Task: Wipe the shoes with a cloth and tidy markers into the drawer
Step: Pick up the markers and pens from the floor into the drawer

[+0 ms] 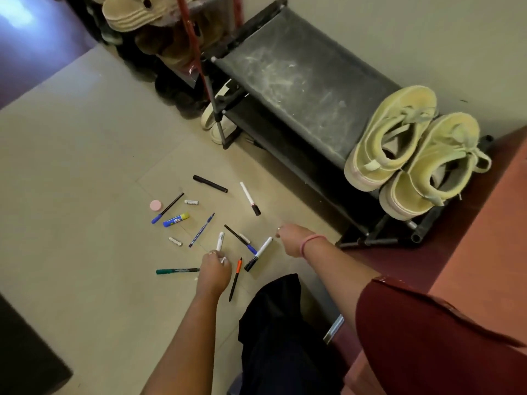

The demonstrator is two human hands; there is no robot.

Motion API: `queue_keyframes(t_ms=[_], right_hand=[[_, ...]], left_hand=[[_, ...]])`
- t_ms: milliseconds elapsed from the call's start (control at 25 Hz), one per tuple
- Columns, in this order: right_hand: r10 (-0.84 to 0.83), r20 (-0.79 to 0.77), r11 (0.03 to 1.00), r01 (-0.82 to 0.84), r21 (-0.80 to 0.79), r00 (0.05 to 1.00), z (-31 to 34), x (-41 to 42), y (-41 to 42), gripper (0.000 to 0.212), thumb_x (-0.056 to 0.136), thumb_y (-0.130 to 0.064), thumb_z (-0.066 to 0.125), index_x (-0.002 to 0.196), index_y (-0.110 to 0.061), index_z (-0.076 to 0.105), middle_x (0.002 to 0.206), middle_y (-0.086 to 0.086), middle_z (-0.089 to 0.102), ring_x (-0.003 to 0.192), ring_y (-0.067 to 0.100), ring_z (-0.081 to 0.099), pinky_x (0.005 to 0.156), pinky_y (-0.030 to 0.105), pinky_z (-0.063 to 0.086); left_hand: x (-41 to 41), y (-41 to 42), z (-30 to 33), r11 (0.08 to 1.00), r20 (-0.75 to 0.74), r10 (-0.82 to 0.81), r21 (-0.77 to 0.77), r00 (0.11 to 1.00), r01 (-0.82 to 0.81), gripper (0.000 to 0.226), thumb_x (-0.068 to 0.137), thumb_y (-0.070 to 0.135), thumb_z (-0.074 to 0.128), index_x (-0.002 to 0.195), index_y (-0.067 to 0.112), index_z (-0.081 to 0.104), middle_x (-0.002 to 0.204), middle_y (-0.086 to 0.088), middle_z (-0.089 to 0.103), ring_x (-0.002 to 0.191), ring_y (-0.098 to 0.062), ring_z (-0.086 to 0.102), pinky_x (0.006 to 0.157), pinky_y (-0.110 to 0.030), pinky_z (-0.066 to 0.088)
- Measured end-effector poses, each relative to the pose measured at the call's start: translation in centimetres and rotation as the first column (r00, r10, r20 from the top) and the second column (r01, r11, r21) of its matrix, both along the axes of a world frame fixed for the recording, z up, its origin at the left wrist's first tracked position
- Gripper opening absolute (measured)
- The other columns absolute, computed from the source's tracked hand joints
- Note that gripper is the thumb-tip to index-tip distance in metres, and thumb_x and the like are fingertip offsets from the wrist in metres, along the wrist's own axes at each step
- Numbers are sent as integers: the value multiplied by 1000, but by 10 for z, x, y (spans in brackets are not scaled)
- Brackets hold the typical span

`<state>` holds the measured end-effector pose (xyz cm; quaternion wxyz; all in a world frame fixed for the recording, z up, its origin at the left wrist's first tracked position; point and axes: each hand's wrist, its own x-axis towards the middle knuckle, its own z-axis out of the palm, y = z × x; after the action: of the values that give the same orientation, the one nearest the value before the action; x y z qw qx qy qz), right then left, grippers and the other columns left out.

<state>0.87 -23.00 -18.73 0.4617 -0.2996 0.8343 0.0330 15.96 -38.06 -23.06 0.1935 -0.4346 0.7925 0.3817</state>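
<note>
Seen from above, markers and pens are scattered across a tiled floor point(85, 155) beside a dusty black rack point(299, 81); a pair of pale yellow shoes point(410, 149) is set on the rack's right end, heels toward the viewer. The left hand point(215, 269) is curled around a white marker point(220, 243), whose tip sticks out forward; the right hand point(291, 240) is stretched low over the floor near a black-capped marker point(258, 254), blurred, so its fingers cannot be told as spread or closed, and nothing is seen in it. A green marker point(177, 271) and an orange pen point(235, 279) are left just beside the left hand. No drawer or cloth is seen. Markers could be rolled away if nudged by the reaching hands; small items, a glue stick point(176, 219) and pink disc point(156, 205), might be gathered by mistake.
</note>
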Motion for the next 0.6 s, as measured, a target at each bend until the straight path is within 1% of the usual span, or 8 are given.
queue_keyframes(t_ms=[80,160,200,280,320,440,520,600], right_hand=[[21,13,999,-21,37,1000,-25,5,-2,36,91,2,42,125,-5,49,127,14,50,106,31,57,91,36,47],[19,12,999,-20,31,1000,-47,12,-5,38,93,1,41,129,-6,45,126,13,50,92,27,54,82,35,44],[20,9,999,-20,30,1000,-59,17,-6,40,93,1,39,133,-7,42,127,13,50,91,26,51,82,35,44],[49,16,997,-50,63,999,-85,28,-11,48,94,-1,38,141,-9,33,134,12,46,105,28,54,91,37,45],[88,29,992,-90,84,996,-99,33,-11,51,94,-2,37,144,-10,29,139,12,43,114,30,53,96,39,45],[209,62,971,-215,101,976,-130,37,-9,54,98,-9,31,150,-14,19,149,12,32,127,31,45,101,42,42],[364,17,925,-363,110,931,-142,31,-6,49,98,-7,32,147,-12,28,156,6,19,137,27,32,101,43,42],[491,-43,868,-485,111,870,-154,22,-4,45,98,-3,32,142,-8,37,156,4,19,141,24,23,99,41,43]], left_hand=[[-2,-9,-17,999,39,-43,-2,998,43,28,97,15,47,121,4,56,123,-13,51,85,-14,49,73,-24,38],[-3,-22,-34,997,96,-80,10,992,80,31,98,17,48,126,5,53,131,-12,47,93,-15,48,78,-26,39],[-2,-27,-43,995,129,-97,26,987,94,33,98,17,48,128,5,52,133,-12,45,96,-16,51,80,-28,44],[0,-36,-62,990,181,-135,66,974,125,36,98,17,48,132,6,49,137,-11,42,105,-23,56,88,-36,50],[2,-38,-70,987,197,-154,84,968,140,37,98,16,47,134,7,48,139,-11,40,109,-25,55,93,-37,49],[6,-43,-93,971,204,-228,117,952,207,37,99,14,43,136,7,48,145,-12,37,127,-26,45,105,-33,36],[8,-46,-107,973,189,-217,123,958,196,38,100,15,43,136,8,47,145,-12,38,128,-26,45,105,-33,36],[7,-51,-117,986,173,-156,80,972,144,38,99,18,47,135,6,47,139,-13,46,119,-26,52,97,-32,42]])
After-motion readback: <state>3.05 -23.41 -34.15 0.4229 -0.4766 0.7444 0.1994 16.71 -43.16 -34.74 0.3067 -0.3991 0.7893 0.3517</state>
